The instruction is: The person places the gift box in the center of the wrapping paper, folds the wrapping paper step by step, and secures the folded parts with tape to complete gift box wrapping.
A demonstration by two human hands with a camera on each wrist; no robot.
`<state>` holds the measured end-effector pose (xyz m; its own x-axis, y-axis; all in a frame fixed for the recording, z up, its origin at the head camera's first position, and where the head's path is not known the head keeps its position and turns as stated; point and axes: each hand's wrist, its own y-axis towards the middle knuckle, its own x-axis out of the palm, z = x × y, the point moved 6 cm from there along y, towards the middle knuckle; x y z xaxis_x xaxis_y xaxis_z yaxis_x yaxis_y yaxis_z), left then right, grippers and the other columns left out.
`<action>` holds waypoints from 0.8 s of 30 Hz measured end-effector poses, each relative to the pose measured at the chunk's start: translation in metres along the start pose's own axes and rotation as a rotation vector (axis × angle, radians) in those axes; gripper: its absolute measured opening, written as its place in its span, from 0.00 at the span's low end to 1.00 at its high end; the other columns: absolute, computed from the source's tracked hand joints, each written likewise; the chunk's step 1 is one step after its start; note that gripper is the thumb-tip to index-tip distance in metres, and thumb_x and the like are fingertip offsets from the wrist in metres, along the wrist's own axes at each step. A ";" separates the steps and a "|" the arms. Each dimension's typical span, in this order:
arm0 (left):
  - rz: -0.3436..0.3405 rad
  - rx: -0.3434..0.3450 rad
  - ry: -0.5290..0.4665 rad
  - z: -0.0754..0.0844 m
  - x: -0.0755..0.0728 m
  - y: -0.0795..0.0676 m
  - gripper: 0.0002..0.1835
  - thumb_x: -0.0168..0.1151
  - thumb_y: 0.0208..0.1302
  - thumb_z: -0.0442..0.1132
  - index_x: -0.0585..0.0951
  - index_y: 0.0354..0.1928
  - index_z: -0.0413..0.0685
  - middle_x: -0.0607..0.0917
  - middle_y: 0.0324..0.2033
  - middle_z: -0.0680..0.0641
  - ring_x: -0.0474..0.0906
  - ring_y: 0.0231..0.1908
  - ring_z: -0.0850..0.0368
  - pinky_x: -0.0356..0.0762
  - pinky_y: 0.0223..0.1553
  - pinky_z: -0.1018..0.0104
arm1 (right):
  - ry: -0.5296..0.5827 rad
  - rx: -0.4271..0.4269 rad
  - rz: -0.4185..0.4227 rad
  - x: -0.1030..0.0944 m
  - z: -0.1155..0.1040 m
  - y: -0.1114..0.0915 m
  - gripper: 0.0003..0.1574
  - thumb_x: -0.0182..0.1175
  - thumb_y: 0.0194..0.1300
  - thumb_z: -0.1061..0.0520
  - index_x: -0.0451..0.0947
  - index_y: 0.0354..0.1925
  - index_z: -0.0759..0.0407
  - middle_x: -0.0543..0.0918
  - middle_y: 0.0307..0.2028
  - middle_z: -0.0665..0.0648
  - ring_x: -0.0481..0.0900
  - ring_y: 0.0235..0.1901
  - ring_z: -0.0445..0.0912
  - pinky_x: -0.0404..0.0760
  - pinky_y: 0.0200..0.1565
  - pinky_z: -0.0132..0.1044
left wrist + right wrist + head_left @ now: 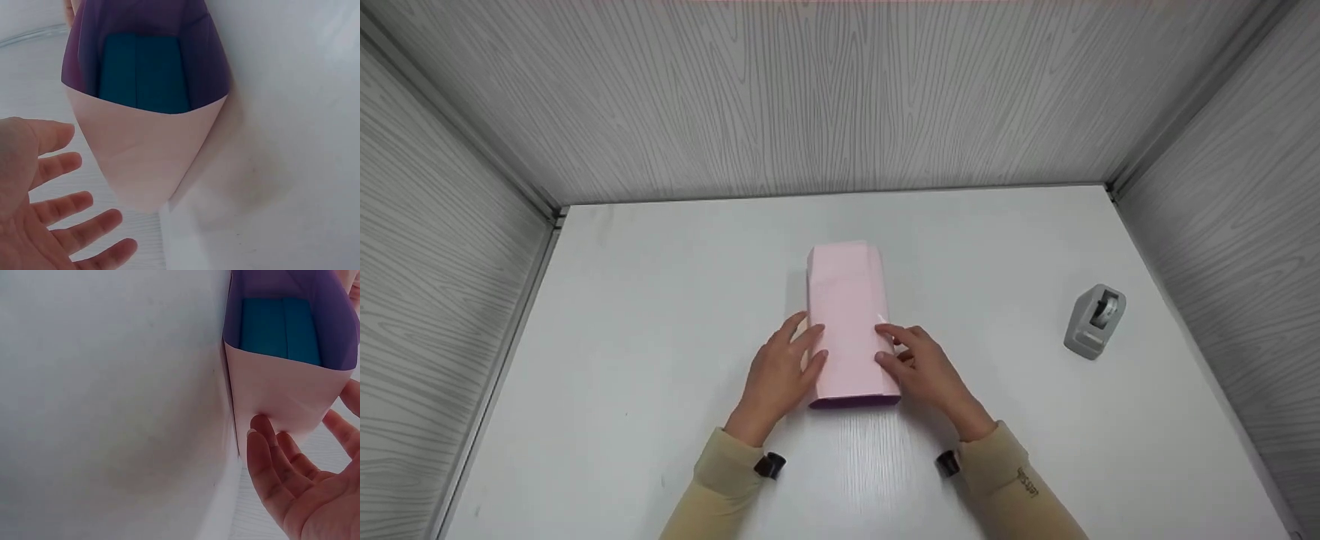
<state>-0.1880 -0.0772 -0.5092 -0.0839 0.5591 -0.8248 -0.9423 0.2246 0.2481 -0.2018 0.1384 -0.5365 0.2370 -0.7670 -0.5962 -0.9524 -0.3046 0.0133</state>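
A long box shape wrapped in pink paper (849, 319) lies on the table between the two hands. The paper's near end is an unfolded sleeve with a purple inner face (205, 62). Deep inside it a blue box (143, 73) with a line down its end can be seen in both wrist views. My left hand (778, 373) is at the wrapper's left side, fingers spread and fairly straight. On the opposite side, my right hand (931, 371) has gently bent fingers, with fingertips against the pink paper in the right wrist view.
A grey tape dispenser (1095, 321) stands on the white table (660, 300) at the right. Grey wood-grain panels (840, 97) enclose the table at the back and both sides. Each wrist carries a small black device (770, 465) near the cuff.
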 end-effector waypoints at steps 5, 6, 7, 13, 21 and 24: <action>-0.149 -0.090 -0.061 -0.003 0.010 -0.006 0.25 0.58 0.71 0.48 0.75 0.67 0.51 0.63 0.71 0.42 0.74 0.60 0.44 0.74 0.56 0.48 | -0.042 0.006 -0.006 0.001 -0.002 0.001 0.28 0.63 0.68 0.51 0.73 0.65 0.49 0.76 0.51 0.57 0.82 0.39 0.49 0.82 0.40 0.42; -0.166 -0.099 -0.064 -0.003 0.012 -0.007 0.25 0.58 0.71 0.49 0.74 0.67 0.51 0.63 0.72 0.42 0.73 0.61 0.44 0.73 0.57 0.48 | -0.044 0.003 -0.006 0.001 -0.003 0.002 0.28 0.63 0.68 0.52 0.73 0.65 0.49 0.76 0.51 0.58 0.82 0.39 0.49 0.82 0.40 0.43; -0.175 -0.103 -0.067 -0.004 0.013 -0.007 0.25 0.57 0.71 0.49 0.74 0.67 0.51 0.62 0.72 0.43 0.72 0.62 0.44 0.72 0.58 0.48 | -0.046 0.001 -0.004 0.002 -0.003 0.003 0.28 0.63 0.68 0.53 0.73 0.65 0.50 0.76 0.51 0.58 0.82 0.39 0.49 0.82 0.40 0.43; -0.182 -0.083 -0.068 -0.007 0.016 0.000 0.25 0.58 0.71 0.48 0.74 0.68 0.52 0.62 0.72 0.43 0.71 0.62 0.42 0.71 0.59 0.48 | -0.050 0.005 0.019 -0.001 -0.002 0.011 0.27 0.64 0.67 0.56 0.75 0.64 0.50 0.77 0.50 0.58 0.82 0.39 0.49 0.82 0.40 0.41; -0.230 -0.077 -0.033 -0.012 0.018 0.021 0.24 0.55 0.73 0.48 0.73 0.68 0.54 0.60 0.73 0.46 0.74 0.59 0.44 0.72 0.58 0.49 | -0.094 0.036 0.038 -0.007 0.000 0.028 0.26 0.63 0.68 0.56 0.75 0.63 0.49 0.76 0.52 0.60 0.82 0.40 0.49 0.82 0.38 0.42; -0.221 -0.034 -0.007 -0.011 0.017 0.028 0.23 0.56 0.72 0.46 0.75 0.66 0.53 0.61 0.73 0.47 0.77 0.57 0.46 0.75 0.55 0.50 | -0.110 0.058 0.038 -0.009 0.001 0.034 0.24 0.63 0.68 0.56 0.75 0.61 0.48 0.74 0.53 0.60 0.81 0.41 0.50 0.81 0.39 0.42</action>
<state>-0.2195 -0.0709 -0.5218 0.1283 0.5046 -0.8538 -0.9480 0.3151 0.0438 -0.2368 0.1352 -0.5313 0.1809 -0.7097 -0.6809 -0.9706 -0.2405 -0.0072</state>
